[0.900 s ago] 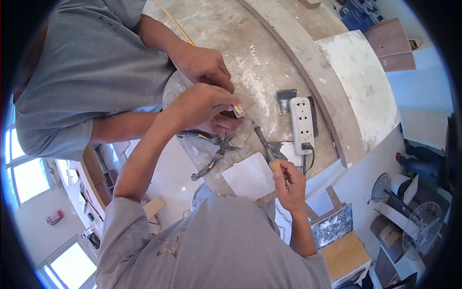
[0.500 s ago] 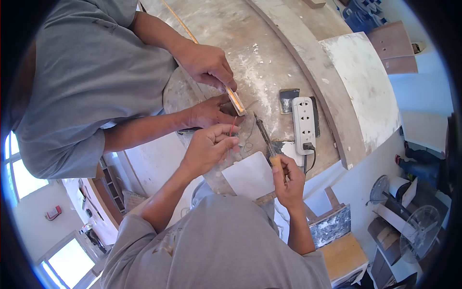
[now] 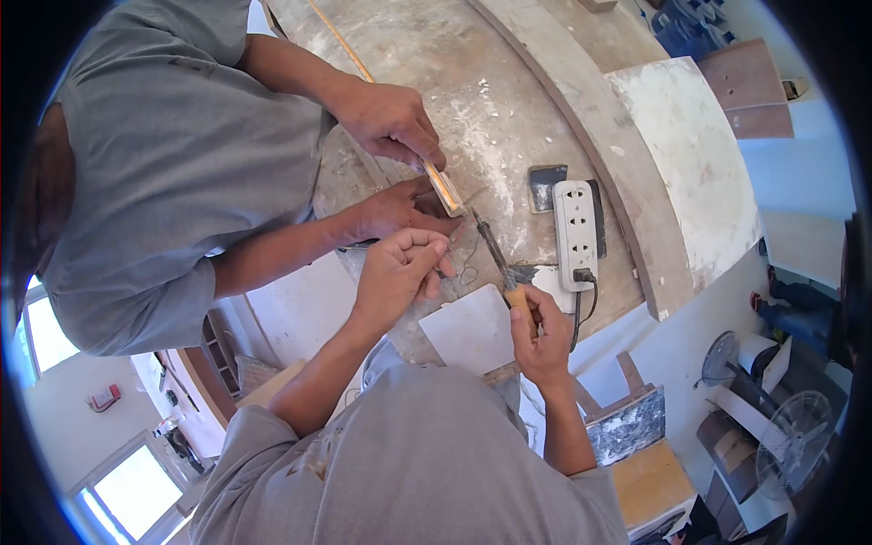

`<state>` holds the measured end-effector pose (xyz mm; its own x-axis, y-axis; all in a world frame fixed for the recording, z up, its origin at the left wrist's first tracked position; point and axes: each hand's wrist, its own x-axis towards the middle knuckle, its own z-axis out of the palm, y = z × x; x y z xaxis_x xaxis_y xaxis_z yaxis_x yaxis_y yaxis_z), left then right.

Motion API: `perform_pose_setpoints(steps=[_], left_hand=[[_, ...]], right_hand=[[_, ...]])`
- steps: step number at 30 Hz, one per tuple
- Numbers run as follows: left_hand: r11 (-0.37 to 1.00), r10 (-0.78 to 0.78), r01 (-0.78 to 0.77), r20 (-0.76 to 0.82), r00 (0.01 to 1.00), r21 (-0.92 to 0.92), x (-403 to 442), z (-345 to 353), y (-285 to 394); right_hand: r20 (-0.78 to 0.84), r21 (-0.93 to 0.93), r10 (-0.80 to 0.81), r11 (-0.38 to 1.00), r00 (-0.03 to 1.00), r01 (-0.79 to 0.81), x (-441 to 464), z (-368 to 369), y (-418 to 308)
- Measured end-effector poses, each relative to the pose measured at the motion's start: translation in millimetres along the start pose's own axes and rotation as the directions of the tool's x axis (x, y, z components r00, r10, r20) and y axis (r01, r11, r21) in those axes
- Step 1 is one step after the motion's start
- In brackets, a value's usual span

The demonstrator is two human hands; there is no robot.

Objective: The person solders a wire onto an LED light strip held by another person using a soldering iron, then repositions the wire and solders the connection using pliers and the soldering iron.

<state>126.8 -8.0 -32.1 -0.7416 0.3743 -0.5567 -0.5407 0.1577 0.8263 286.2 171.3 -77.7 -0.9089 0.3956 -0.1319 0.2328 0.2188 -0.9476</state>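
Note:
My right hand (image 3: 542, 338) is closed round the wooden handle of a soldering iron (image 3: 491, 243). The iron's tip is close to the end of a narrow strip with a yellow-orange line (image 3: 443, 189); I cannot tell whether they touch. My left hand (image 3: 400, 272) is beside that end, its fingers pinched. The thin red wire seen in them half a second ago is now hidden behind the fingers. A co-worker's upper hand (image 3: 392, 123) grips the strip, and the co-worker's lower hand (image 3: 409, 216) supports it near its end.
A white power strip (image 3: 574, 222) with a black plug lies on the dusty worktable (image 3: 436, 54), beside a small dark block (image 3: 546, 176). A white sheet (image 3: 472, 330) lies at the near edge. A long curved board (image 3: 581, 113) borders the right side. Fans (image 3: 792, 436) stand lower right.
The soldering iron's tip has moved up and left to the strip's end. My left hand has turned and risen slightly, taking the red wire out of sight. The co-worker's hands stay nearly still.

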Motion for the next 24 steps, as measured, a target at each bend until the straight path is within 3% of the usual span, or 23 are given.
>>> perform_pose_setpoints(steps=[3,6,7,8,9,12,15,18,21,24], left_hand=[[0.999,-0.024,0.024,0.038,0.999,-0.026,-2,-5,-11],[0.978,-0.041,0.052,-0.061,0.997,0.201,-9,-18,-27],[0.878,0.219,-0.192,-0.010,0.976,0.438,-9,-22,-33],[0.664,0.446,-0.406,0.103,0.889,0.628,-8,-26,-38],[0.361,0.611,-0.559,0.264,0.747,0.746,-6,-27,-38],[0.140,0.585,-0.580,0.405,0.702,0.803,3,-3,-40],[-0.030,0.488,-0.500,0.449,0.748,0.866,26,37,-37],[-0.149,0.339,-0.261,0.297,0.892,0.954,51,62,-47],[-0.249,0.446,-0.292,0.377,0.811,0.923,67,59,-61],[-0.187,0.470,-0.331,0.380,0.796,0.925,66,59,-55]], right_hand=[[-0.037,0.025,-0.008,1.000,0.999,0.009,-4,-3,-2],[-0.073,0.074,0.005,0.997,0.997,0.000,-9,-8,3],[-0.085,0.081,0.018,0.997,0.996,-0.011,-13,-9,5],[-0.096,0.090,0.029,0.996,0.995,-0.020,-15,-11,6],[-0.102,0.090,0.018,0.996,0.995,-0.009,-15,-12,8],[-0.120,0.138,0.022,0.990,0.993,-0.005,-13,-11,9],[-0.135,0.234,0.085,0.971,0.987,-0.051,-14,-7,8],[-0.136,0.276,0.139,0.956,0.981,-0.097,-15,-9,6],[-0.135,0.351,0.172,0.929,0.976,-0.115,-20,-11,7],[-0.147,0.408,0.203,0.904,0.968,-0.128,-20,-11,9]])
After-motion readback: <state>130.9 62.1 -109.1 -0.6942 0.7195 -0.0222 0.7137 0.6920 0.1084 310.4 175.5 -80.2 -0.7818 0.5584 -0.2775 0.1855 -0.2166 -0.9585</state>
